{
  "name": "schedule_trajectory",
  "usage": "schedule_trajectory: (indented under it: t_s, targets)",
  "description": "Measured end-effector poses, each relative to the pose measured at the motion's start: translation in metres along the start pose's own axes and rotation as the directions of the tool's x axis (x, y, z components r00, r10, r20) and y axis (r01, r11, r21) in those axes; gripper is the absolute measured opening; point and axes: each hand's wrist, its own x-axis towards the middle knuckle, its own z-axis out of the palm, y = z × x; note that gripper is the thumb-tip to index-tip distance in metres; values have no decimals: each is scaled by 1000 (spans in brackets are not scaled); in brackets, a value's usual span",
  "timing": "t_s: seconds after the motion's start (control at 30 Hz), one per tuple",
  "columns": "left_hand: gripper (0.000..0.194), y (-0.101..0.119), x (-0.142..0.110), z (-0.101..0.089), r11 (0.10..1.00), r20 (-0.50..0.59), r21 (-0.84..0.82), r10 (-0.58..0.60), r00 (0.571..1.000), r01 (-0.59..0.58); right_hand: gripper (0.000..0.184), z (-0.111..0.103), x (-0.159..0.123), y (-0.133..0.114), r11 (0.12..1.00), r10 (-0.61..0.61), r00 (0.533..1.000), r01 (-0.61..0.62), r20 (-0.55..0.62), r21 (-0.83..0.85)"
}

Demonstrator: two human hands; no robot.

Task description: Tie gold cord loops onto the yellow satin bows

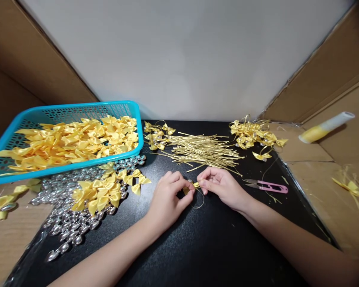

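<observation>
Both hands meet near the middle of the black table. My left hand [173,193] is closed in a pinch on a small yellow ribbon bow [195,185], which its fingers partly cover. My right hand [219,185] pinches at the bow's other side, thumb and forefinger together. From between the hands a thin gold cord [202,204] hangs in a loop below the bow. Just beyond the fingers lies a heap of gold cord lengths [202,149]. To the right of my right hand rest pink thread snips [271,186].
A turquoise basket [140,135] full of yellow bows stands at the left. Silver beads [74,223] and loose yellow bows [98,193] lie before it. Bows with cords form a small pile [157,135] and a larger pile [251,133]. Cardboard walls [326,71] flank the table; a white-yellow tube [326,127] lies right.
</observation>
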Motion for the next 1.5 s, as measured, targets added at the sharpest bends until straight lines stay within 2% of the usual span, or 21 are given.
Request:
schedule_trajectory:
  t_s: [0.37, 0.5, 0.6, 0.7, 0.8, 0.87, 0.97, 1.0, 1.07, 1.13, 1.2, 1.5]
  targets:
    - [10, -2, -2, 1, 1000, 31, 8, 13, 999, -13, 33, 0, 0, 2, 1000, -9, 999, 9, -48, 9]
    - [5, 0, -1, 2, 999, -12, -3, 49, 999, -49, 29, 4, -3, 2, 995, -39, 999, 36, -33, -89]
    - [10, 2, 0, 0, 993, -59, -47, 106, 993, -109, 17, 11, -8, -1, 961, -137, 991, 129, -14, -246]
    - [8, 1, 1, -2, 979, -86, -141, 134, 987, -146, 8, 14, -12, -12, 845, -272, 960, 269, 63, -462]
    - [9, -2, 1, -3, 963, -79, -251, 84, 993, -101, 8, -1, -15, -30, 671, -344, 927, 353, 147, -653]
    - [8, -4, 2, -3, 946, -67, -320, 30, 997, -50, 21, -27, -21, -42, 518, -369, 922, 307, 115, -798]
    - [10, -6, 2, -3, 916, -34, -401, -34, 999, 17, 28, -78, -43, -51, 199, -369, 923, 191, 107, -961]
    - [12, -6, 2, -3, 910, -20, -412, -53, 998, 40, 31, -94, -53, -49, 126, -360, 927, 157, 102, -980]
    - [15, -5, 3, -4, 908, 9, -409, -94, 996, 90, 38, -119, -72, -42, 45, -339, 937, 103, 82, -994]
    - [17, -4, 3, -4, 909, 25, -394, -140, 990, 138, 37, -133, -86, -32, 14, -341, 938, 78, 68, -997]
    - [19, -4, 3, -4, 903, 31, -393, -178, 983, 176, 33, -136, -93, -23, 13, -348, 935, 74, 64, -997]
    - [19, -2, 2, -3, 844, 66, -478, -242, 968, 244, 24, -119, -86, -19, 103, -271, 962, -15, -42, -995]
